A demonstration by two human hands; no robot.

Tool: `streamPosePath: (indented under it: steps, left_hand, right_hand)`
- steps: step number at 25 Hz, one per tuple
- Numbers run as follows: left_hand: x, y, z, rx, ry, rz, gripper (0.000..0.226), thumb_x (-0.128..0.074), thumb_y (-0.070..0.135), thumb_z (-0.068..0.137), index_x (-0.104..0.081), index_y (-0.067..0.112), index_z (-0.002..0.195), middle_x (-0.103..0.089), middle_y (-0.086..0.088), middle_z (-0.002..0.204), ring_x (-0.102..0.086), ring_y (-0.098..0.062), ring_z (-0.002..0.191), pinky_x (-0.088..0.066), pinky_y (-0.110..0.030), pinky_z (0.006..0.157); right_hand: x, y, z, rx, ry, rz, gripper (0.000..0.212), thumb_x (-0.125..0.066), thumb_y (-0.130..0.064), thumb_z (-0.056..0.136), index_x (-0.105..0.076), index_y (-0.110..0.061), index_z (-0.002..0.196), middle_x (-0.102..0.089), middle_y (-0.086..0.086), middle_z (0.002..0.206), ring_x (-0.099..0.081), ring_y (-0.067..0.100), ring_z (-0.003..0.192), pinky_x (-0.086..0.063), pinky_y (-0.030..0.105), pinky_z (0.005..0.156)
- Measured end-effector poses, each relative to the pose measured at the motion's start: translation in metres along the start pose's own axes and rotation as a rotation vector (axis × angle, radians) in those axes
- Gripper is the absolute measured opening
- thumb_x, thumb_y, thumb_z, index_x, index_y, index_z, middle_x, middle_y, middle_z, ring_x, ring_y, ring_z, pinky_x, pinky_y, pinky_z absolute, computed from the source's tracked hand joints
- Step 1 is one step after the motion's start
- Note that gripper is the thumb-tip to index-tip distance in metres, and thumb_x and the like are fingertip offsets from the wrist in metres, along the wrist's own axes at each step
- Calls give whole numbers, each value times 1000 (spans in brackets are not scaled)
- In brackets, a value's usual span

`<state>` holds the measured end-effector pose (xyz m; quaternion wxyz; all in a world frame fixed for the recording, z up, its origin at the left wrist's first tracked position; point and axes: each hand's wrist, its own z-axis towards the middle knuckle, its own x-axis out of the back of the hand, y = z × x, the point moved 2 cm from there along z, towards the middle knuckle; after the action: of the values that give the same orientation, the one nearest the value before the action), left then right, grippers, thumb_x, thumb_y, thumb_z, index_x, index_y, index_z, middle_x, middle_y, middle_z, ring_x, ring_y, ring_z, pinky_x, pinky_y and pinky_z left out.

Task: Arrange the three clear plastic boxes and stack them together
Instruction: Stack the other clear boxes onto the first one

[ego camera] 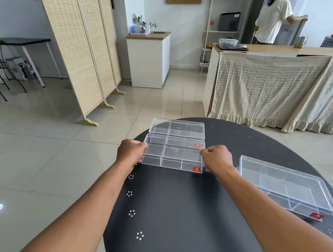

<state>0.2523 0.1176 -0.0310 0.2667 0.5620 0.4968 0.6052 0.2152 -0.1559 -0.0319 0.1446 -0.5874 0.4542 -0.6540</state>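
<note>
Three clear plastic compartment boxes with red labels are on a round black table (176,214). My left hand (131,151) and my right hand (216,158) grip the short ends of the middle box (172,156), left hand on its left end, right hand on its right end. Its far edge overlaps the near edge of the far box (177,126), which lies at the table's back rim. I cannot tell whether the gripped box is lifted or resting. The third box (286,185) lies apart at the right, turned at an angle.
The table's left rim runs just left of my left hand, with tiled floor (52,158) beyond. A cloth-draped counter (271,89) stands behind the table, a folding screen (84,52) to the left. A person (271,19) stands far back right.
</note>
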Motion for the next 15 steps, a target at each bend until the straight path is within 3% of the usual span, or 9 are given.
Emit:
streamPosePath:
  steps: [2, 6, 11, 15]
  left_hand:
    - [-2, -3, 5, 12, 6, -26, 17, -66, 28, 74, -72, 12, 72, -65, -12, 68, -60, -25, 59, -64, -51, 76]
    - [-3, -2, 9, 23, 26, -49, 19, -69, 25, 85, -73, 12, 70, -72, -11, 73, -63, -26, 62, -64, -48, 79]
    - [-3, 0, 10, 26, 33, -46, 21, -69, 23, 87, -72, 13, 69, -71, -11, 74, -61, -27, 62, -64, -49, 80]
    - [-5, -2, 11, 9, 30, -34, 23, -68, 26, 84, -70, 13, 65, -69, -12, 73, -62, -28, 63, -63, -53, 81]
  right_hand:
    - [-2, -1, 4, -6, -5, 8, 41, -63, -38, 89, -60, -15, 56, -59, 7, 55, -54, 29, 54, -67, 51, 74]
    - [-5, -1, 10, -13, -9, 32, 49, -65, -38, 90, -65, 6, 67, -68, 15, 60, -59, 31, 58, -66, 52, 76]
    - [-5, -4, 9, -2, 0, 25, 46, -65, -39, 90, -60, -6, 59, -67, 14, 59, -59, 32, 57, -66, 51, 76]
    - [-6, -2, 9, -9, 1, 32, 55, -66, -45, 91, -67, 6, 70, -69, 16, 63, -57, 29, 57, -66, 51, 77]
